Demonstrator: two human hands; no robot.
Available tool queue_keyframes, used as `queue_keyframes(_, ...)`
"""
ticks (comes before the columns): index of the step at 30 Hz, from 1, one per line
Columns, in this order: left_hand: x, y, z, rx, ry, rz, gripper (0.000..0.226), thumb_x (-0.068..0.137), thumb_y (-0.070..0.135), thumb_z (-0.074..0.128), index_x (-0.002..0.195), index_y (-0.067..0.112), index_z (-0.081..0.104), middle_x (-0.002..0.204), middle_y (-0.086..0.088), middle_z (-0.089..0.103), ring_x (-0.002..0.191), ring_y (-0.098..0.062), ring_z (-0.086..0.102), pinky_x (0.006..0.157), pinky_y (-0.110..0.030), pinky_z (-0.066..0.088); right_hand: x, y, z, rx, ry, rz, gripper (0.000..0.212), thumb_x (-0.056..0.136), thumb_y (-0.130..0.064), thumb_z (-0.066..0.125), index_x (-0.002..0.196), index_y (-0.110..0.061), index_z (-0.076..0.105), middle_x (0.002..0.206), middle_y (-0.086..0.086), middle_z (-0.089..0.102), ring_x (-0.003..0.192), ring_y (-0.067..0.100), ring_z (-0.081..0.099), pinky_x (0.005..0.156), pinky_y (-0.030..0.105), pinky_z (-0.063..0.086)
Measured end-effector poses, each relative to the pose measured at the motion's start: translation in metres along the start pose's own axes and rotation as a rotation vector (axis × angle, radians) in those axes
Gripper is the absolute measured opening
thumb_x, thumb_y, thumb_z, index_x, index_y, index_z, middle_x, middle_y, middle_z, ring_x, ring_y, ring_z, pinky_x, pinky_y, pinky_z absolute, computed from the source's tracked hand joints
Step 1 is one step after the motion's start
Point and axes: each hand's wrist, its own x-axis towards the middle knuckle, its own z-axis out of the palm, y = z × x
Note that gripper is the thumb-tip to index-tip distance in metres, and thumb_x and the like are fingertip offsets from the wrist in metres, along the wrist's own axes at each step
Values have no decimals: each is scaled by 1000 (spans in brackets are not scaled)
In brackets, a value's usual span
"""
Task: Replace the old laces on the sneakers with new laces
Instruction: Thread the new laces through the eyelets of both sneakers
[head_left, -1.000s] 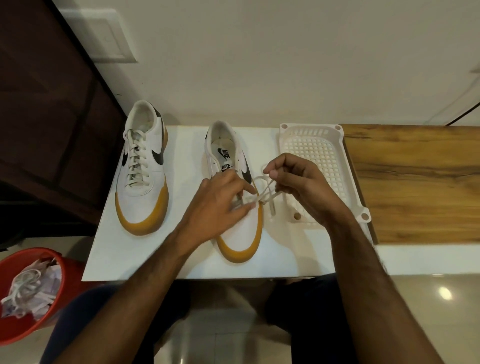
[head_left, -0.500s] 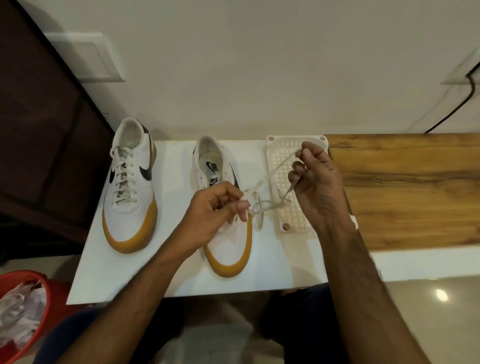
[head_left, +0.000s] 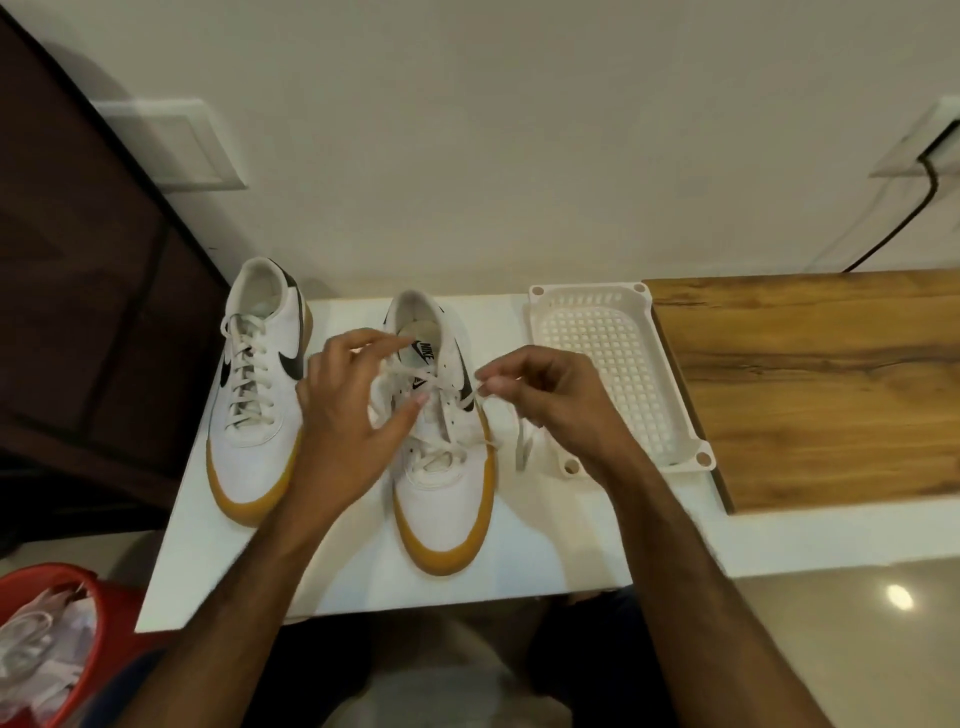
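Nearest, bottom-left: red bin (head_left: 111, 605) on the floor w/ a pale tangle inside, prob. discarded laces + wrapping, can't say for sure. Both forearms reach up from the lower edge over the white table (head_left: 545, 545).

Mid-table, the right-hand sneaker (head_left: 441, 499) lies toe toward the person, gum sole at the near end. It's the one in work. New lace (head_left: 457, 441) crosses the lower eyelets near the toe; further up toward the tongue it's loose, not drawn snug. Upper rows look only partly threaded, though the hands cover some of that.

Left hand (head_left: 348, 431) sits over the shoe's left side, fingers spread and half-curled. Thumb + forefinger pinch one lace strand up near the collar; the other fingers hold nothing. Right hand (head_left: 550, 400) is just beside the shoe's right edge, thumb + forefinger closed tight on the other strand, the rest curled in. A free lace end (head_left: 521, 448) dangles below that hand and touches the table.

Further left, the other sneaker (head_left: 260, 384) is laced to the top, ends tucked or hidden, so judged done. It stands well apart from both hands.

Far right, white perforated tray (head_left: 670, 384) w/ nothing in it, so no spare laces waiting. Wooden top (head_left: 810, 384) beyond.

Est.: approx. three-quarters through. Left to do: top eyelets on this shoe, even the ends, pull tight, maybe tie.
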Motion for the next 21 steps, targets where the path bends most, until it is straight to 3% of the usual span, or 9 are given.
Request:
queue_keyframes(3,-6,11,11,39,-116,136,43,92,48,58,132,32,61,142,9,49,130,-13,40,98,-33,23,2,-3,20,15,-107,-22,11,88,-4,76,97,1,72,86,15,75,66,9,59,61,16,45)
queue_keyframes(8,-8,3,16,22,-135,188,31,94,49,55,96,22,70,104,10,68,106,-16,59,89,-30,22,3,-1,22,30,-90,-17,11,86,-3,78,93,3,71,75,-1,74,63,1,61,58,12,43)
queue_keyframes(13,-1,-9,-4,-111,-17,134,28,100,34,52,89,23,76,87,14,71,95,-14,63,89,-42,38,6,6,2,-72,29,17,7,88,-10,77,94,-5,75,80,7,76,67,9,62,60,19,46)
queue_keyframes(17,1,-12,-17,-563,165,-151,30,107,19,47,99,9,74,77,-2,72,82,-12,66,88,-21,46,5,16,-15,-20,163,68,8,90,-12,75,97,-8,76,83,8,77,70,10,64,64,24,49)
queue_keyframes(21,3,-19,-16,-905,308,-372,36,110,28,38,97,13,67,69,0,67,70,-17,61,75,-27,46,8,21,-21,5,244,124,9,89,-14,76,97,-9,77,85,7,77,72,13,65,65,27,51)
